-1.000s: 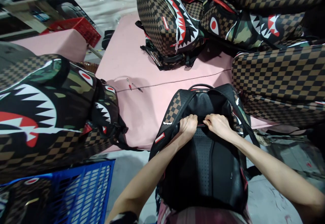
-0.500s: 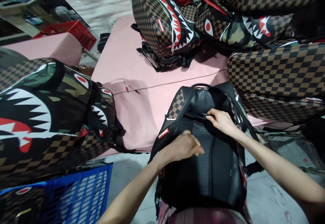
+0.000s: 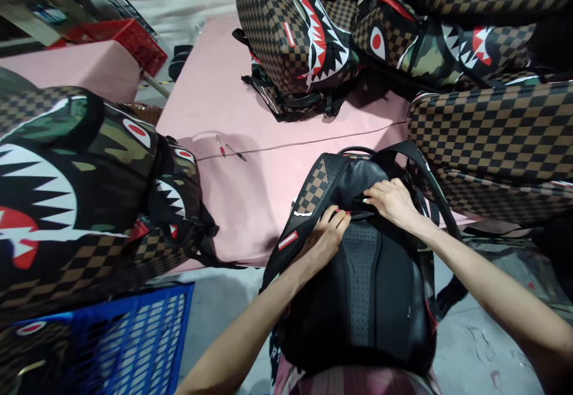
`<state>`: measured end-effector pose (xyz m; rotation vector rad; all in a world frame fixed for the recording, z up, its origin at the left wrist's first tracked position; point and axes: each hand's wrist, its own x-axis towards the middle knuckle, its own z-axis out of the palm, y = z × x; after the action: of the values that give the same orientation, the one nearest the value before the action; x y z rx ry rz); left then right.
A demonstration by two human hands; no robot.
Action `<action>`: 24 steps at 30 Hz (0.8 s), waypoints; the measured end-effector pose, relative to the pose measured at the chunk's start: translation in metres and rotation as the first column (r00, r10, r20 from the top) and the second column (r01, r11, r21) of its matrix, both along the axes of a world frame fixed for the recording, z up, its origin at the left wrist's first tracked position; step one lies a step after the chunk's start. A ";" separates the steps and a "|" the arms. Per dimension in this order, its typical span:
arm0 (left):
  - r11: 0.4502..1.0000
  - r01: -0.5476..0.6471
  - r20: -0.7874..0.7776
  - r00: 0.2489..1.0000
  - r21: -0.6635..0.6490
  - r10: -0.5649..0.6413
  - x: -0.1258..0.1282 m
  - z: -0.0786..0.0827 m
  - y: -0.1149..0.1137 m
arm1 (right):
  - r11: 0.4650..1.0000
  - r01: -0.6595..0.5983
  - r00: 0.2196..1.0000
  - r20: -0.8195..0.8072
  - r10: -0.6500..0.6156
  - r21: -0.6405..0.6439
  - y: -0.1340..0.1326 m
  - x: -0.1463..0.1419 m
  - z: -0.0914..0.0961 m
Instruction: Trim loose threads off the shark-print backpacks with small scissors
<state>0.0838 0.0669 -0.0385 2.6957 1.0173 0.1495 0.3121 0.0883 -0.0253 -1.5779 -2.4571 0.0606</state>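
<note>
A black backpack [image 3: 396,287] stands with its padded back panel facing me, leaning between my lap and the pink table. Across the upper part of that panel runs a pocket opening [image 3: 358,215] with a bit of red showing in it. My left hand [image 3: 329,231] holds the opening's edge on the left side, its fingertips over the lip and its thumb out of sight. On the right, my right hand [image 3: 394,204] pinches the upper edge of the same opening, lifting it slightly. A small pale bit shows at the right fingertips, too small to name.
The pink table [image 3: 242,198] carries two pens [image 3: 236,153] and a checkered shark-mouth backpack [image 3: 273,37]. More checkered bags [image 3: 492,126] pile up at right. A camouflage shark backpack [image 3: 111,168] is at left, above a blue crate [image 3: 147,335]. Beyond sits a red crate [image 3: 134,43].
My left hand has moved up from in front of the back panel to the pocket's edge. The pocket now gapes a little, with red showing. The right hand stays at the pocket, slightly shifted.
</note>
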 end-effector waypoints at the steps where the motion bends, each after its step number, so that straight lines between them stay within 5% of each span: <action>1: 1.000 -0.001 -0.001 1.000 -0.005 0.001 0.001 0.001 0.000 | 1.000 -0.015 0.999 0.029 0.014 0.011 0.002 -0.002 -0.002; 12: 0.997 -0.020 0.071 0.997 0.068 0.015 -0.001 -0.011 -0.001 | 0.997 -0.072 0.997 0.033 0.071 0.023 0.002 -0.006 -0.009; 15: 0.993 -0.057 0.106 0.993 0.103 0.046 0.000 -0.008 0.003 | 0.999 0.036 0.992 -0.121 -0.039 -0.027 0.003 -0.007 -0.006; 17: 0.987 -0.110 0.142 0.985 0.117 0.093 0.009 -0.005 0.015 | 0.979 0.187 0.907 -0.367 -0.204 -0.082 0.002 -0.002 0.000; 19: 0.980 -0.170 0.166 0.974 0.105 0.151 0.025 -0.003 0.033 | 0.933 0.322 0.739 -0.574 -0.353 -0.160 -0.004 0.007 0.010; 21: 0.971 -0.229 0.165 0.962 0.066 0.216 0.045 -0.003 0.055 | 0.896 0.373 0.610 -0.664 -0.432 -0.241 -0.014 0.016 0.019; 24: 0.945 -0.326 0.180 0.930 -0.004 0.321 0.064 -0.005 0.082 | 0.870 0.349 0.528 -0.693 -0.490 -0.350 -0.039 0.031 0.023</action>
<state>0.1474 0.1487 -0.0431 2.4595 1.4012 0.4604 0.3427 0.0489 -0.0020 -1.6866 -1.3851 0.7260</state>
